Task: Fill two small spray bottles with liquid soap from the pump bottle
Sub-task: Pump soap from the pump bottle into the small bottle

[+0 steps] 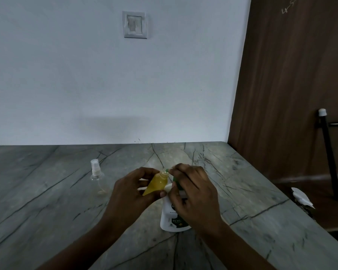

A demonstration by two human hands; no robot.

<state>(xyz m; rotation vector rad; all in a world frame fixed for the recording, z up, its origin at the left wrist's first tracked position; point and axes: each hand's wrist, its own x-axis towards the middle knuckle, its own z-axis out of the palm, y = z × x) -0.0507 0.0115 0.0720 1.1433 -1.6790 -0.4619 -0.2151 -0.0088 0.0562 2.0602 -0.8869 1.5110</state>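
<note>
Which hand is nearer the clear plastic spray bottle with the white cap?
Left. The left hand, holding a yellow-filled bottle, sits just right of the clear spray bottle, apart; the right hand is farther right, on the white pump bottle.

Bench (47,191): grey stone-look slab crossed by dark vein lines. Its back edge meets a pale wall (105,84) and its right edge runs beside a brown wooden panel (291,75).
Clear spray bottle (96,177): stands upright on the bench, left of centre, with its white spray top on. The body looks empty.
Pump bottle (169,217): white, upright on the bench nearer the front and right of centre, apart from the clear spray bottle. Only its lower body shows, and the label print is too blurred to read.
White scrap (301,197): at the bench's right edge. Whether it lies on the slab cannot be told.
</note>
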